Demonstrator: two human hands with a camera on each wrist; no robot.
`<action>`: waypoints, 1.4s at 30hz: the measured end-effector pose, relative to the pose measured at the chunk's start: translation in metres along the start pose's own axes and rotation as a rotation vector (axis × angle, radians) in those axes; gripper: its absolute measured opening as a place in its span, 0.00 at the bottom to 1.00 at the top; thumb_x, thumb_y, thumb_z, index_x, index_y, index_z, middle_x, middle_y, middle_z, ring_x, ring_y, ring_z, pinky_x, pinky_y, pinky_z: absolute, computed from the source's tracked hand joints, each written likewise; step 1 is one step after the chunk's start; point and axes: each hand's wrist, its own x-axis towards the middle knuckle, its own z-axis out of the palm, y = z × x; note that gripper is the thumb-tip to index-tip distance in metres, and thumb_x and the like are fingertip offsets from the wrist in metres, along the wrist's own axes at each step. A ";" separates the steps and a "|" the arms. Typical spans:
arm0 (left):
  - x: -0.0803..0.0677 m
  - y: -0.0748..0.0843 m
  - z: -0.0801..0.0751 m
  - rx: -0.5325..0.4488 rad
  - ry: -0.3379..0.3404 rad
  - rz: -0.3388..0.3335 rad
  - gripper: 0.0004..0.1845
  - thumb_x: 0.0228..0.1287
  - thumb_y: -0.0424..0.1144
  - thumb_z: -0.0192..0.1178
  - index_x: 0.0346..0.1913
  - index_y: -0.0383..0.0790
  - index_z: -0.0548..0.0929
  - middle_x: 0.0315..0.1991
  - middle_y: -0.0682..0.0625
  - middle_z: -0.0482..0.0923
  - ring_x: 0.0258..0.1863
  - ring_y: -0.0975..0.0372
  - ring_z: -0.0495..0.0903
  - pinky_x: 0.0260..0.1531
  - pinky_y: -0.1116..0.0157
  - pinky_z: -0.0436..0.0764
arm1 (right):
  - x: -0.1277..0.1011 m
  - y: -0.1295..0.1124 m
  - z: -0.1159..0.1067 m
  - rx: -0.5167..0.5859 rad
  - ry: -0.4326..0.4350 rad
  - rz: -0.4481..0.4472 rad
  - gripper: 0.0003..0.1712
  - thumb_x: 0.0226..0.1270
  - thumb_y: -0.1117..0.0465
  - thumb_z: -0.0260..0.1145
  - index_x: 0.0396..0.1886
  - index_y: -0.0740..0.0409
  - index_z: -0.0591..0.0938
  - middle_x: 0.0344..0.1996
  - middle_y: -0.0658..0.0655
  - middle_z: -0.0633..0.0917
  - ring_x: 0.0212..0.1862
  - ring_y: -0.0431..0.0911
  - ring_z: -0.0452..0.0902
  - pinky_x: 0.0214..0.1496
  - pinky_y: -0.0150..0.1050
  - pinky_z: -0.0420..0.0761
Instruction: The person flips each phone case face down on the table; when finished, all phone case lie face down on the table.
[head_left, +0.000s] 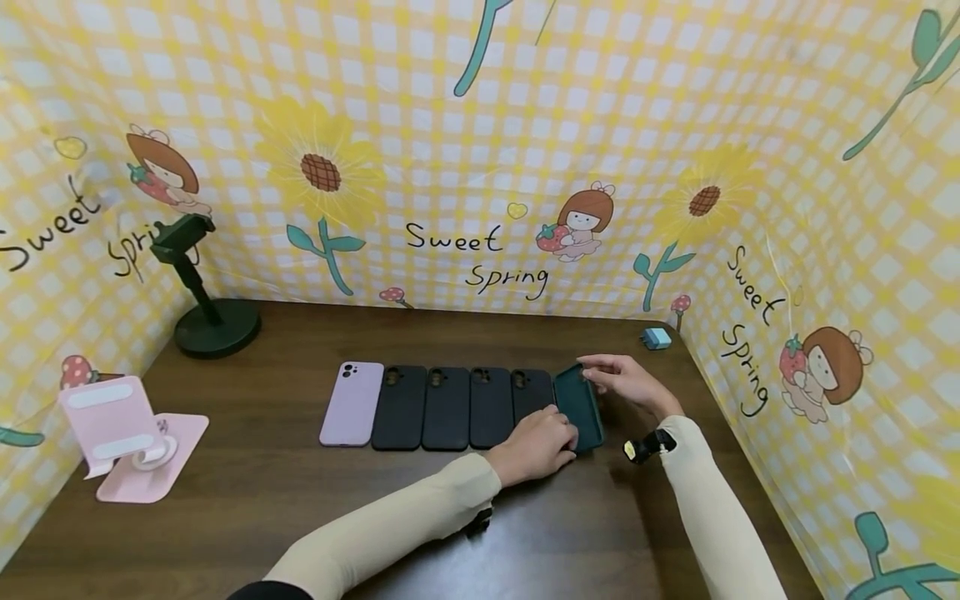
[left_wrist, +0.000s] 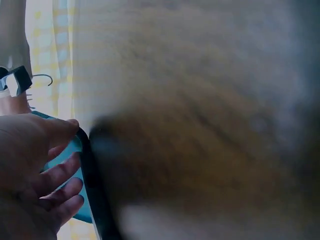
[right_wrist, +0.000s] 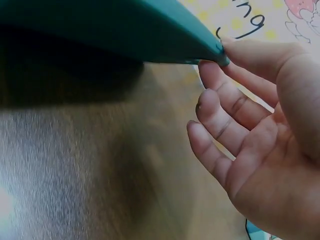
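Both hands are on the dark green phone case [head_left: 579, 408], tilted up at the row's end: left hand [head_left: 536, 446] curls round its near end, right hand [head_left: 626, 382] pinches the far corner. I'd lower it slowly, flush beside the black cases [head_left: 465, 407] under the left knuckles.

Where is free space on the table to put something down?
Bare table lies between the pink stand and the left sleeve, also between the black stand and the row of phone cases. Crowded around the green case, where both hands meet.
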 end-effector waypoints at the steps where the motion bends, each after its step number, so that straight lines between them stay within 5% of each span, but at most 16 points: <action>1: 0.000 -0.001 0.000 -0.036 0.009 -0.016 0.11 0.68 0.49 0.68 0.47 0.49 0.84 0.41 0.55 0.84 0.40 0.65 0.77 0.39 0.71 0.77 | 0.001 -0.002 0.001 -0.003 -0.001 -0.003 0.30 0.80 0.52 0.59 0.74 0.64 0.72 0.55 0.64 0.86 0.44 0.42 0.82 0.52 0.43 0.83; 5: -0.001 -0.006 -0.002 -0.127 0.068 -0.014 0.37 0.65 0.50 0.71 0.73 0.48 0.67 0.52 0.49 0.81 0.46 0.61 0.81 0.42 0.68 0.81 | 0.004 -0.010 0.003 -0.013 0.006 -0.007 0.30 0.79 0.52 0.61 0.72 0.64 0.74 0.42 0.55 0.87 0.40 0.48 0.80 0.50 0.45 0.82; 8: -0.001 -0.008 -0.006 -0.074 0.121 0.058 0.41 0.67 0.52 0.69 0.79 0.52 0.63 0.57 0.49 0.78 0.47 0.61 0.80 0.44 0.68 0.80 | 0.006 -0.016 0.006 -0.018 0.005 -0.014 0.29 0.79 0.53 0.61 0.71 0.64 0.75 0.40 0.53 0.88 0.41 0.55 0.80 0.51 0.50 0.83; 13: -0.001 -0.008 -0.012 0.028 0.197 0.115 0.29 0.69 0.56 0.66 0.70 0.52 0.79 0.58 0.52 0.79 0.48 0.63 0.80 0.45 0.67 0.80 | 0.009 -0.018 0.010 -0.038 0.005 -0.026 0.29 0.79 0.53 0.62 0.71 0.64 0.75 0.50 0.62 0.88 0.47 0.59 0.83 0.56 0.54 0.83; 20: -0.003 -0.012 -0.017 0.051 0.254 0.125 0.28 0.67 0.58 0.67 0.65 0.51 0.83 0.56 0.54 0.81 0.46 0.63 0.78 0.43 0.67 0.77 | 0.012 -0.014 0.018 -0.042 -0.010 -0.026 0.28 0.83 0.51 0.54 0.73 0.61 0.73 0.65 0.66 0.80 0.55 0.51 0.80 0.59 0.51 0.82; 29: -0.007 -0.024 -0.030 0.060 0.221 0.073 0.27 0.65 0.60 0.67 0.63 0.53 0.86 0.52 0.56 0.84 0.46 0.62 0.78 0.44 0.65 0.78 | 0.017 -0.004 0.034 -0.082 -0.098 -0.079 0.29 0.82 0.64 0.54 0.79 0.61 0.65 0.70 0.68 0.76 0.71 0.61 0.73 0.68 0.56 0.76; 42: -0.011 -0.027 -0.032 0.087 0.202 0.042 0.28 0.65 0.62 0.66 0.62 0.52 0.85 0.53 0.55 0.85 0.49 0.61 0.81 0.47 0.63 0.80 | 0.026 0.003 0.041 -0.129 -0.035 -0.076 0.28 0.80 0.63 0.58 0.76 0.60 0.70 0.67 0.66 0.79 0.69 0.60 0.75 0.66 0.55 0.77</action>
